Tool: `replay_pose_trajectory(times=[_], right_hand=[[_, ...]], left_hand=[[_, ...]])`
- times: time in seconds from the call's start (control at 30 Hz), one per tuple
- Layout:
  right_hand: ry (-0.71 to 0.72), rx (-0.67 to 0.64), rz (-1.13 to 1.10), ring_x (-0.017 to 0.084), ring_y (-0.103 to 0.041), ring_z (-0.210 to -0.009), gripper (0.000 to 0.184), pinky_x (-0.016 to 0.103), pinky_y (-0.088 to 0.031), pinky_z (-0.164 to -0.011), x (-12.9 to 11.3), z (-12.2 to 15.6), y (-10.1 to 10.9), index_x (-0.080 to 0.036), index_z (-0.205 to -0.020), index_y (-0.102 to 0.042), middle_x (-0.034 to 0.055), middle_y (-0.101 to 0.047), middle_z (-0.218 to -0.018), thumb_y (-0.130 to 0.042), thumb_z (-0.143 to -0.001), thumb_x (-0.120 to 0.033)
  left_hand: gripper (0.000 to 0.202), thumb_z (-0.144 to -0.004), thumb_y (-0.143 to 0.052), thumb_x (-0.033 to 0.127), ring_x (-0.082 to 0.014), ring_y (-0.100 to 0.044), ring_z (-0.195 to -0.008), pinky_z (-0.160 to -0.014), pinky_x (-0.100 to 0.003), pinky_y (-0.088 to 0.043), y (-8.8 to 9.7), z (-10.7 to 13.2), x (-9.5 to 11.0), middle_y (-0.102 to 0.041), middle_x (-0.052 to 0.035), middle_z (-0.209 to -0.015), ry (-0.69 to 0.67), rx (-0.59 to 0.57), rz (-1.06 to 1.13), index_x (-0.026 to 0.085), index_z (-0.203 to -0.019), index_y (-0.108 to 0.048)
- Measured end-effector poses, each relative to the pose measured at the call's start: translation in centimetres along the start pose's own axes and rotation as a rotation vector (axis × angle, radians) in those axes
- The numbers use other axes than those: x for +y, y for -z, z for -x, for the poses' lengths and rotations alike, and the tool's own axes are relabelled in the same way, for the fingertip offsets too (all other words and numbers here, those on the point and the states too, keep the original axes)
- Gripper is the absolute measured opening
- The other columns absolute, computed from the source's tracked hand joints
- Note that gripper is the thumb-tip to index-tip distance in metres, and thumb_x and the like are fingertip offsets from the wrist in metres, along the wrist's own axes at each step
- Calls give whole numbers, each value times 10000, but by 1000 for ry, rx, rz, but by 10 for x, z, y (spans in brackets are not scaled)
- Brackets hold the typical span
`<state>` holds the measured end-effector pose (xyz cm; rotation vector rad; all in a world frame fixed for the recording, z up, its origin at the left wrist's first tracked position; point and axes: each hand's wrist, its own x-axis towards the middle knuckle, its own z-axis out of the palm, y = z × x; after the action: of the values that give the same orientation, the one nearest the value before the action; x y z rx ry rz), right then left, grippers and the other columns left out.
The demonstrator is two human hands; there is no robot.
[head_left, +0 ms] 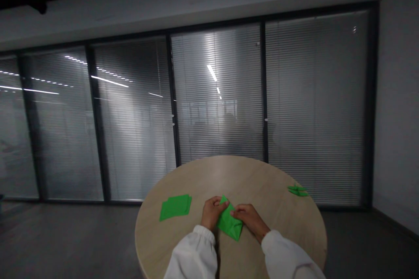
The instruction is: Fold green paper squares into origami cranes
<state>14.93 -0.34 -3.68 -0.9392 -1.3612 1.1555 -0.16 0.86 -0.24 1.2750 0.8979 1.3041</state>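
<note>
- Three groups of green paper are counted on the table: one folded green sheet (229,223) held between the hands, one small stack of flat green sheets (176,207) to the left, and one finished folded green piece (297,190) near the far right edge.
- The number of sheets within the stack cannot be told.
- Two hands are seen, both emerging from white sleeves (196,255) with gathered cuffs.
- The work surface is a round table (248,174) with a pale wood-grain top.
- Behind the table, a wall of glass panels with closed horizontal blinds (216,96) in dark frames is seen; ceiling lights are reflected in the glass. The floor is dark grey and the room is dimly lit.
- The left hand (212,212) is closed on the upper left part of the folded sheet, fingers curled over its top corner.
- The right hand (249,217) is pressed onto the right side of the same sheet, fingertips pinching its edge.
- The held sheet lies on the tabletop, near the front edge.
</note>
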Motion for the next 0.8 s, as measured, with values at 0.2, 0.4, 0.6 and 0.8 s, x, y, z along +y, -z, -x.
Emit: replay_pose_trajectory(times=[0.2, 0.4, 0.6, 0.8], right_hand=[[8, -6, -39, 112, -491, -488, 220, 228, -351, -520, 1, 0, 1, -137, -583, -633, -38, -577, -500, -706, -588, -345], [-15, 15, 22, 112, -482, -493, 262, 226, -348, -513, -2, 2, -2, -141, -560, -614, -41, -556, -485, -703, -573, -387], [-29, 1, 47, 112, -477, -511, 258, 226, -340, -517, -4, 3, -3, -144, -561, -601, -39, -553, -501, -694, -568, -384], [-26, -7, 28, 102, -445, -486, 234, 229, -320, -510, -5, 2, -4, -140, -547, -597, -47, -529, -483, -685, -564, -356]], left_hand=[[346, -468, -817, 392, -124, -546, -463, -477, -227, -406, 0, -2, -3, -647, -24, -541, -27, -28, -48, 117, -615, -664], [354, -457, -809, 399, -120, -536, -465, -467, -218, -394, -2, -1, -1, -643, -23, -536, -47, 37, -129, 115, -600, -654], [317, -490, -776, 404, -114, -519, -446, -446, -212, -370, -3, 2, 3, -628, -10, -508, -70, 73, -196, 126, -549, -635], [295, -505, -756, 395, -137, -552, -481, -461, -223, -386, -3, 3, 4, -659, -34, -548, -63, 83, -222, 126, -585, -665]])
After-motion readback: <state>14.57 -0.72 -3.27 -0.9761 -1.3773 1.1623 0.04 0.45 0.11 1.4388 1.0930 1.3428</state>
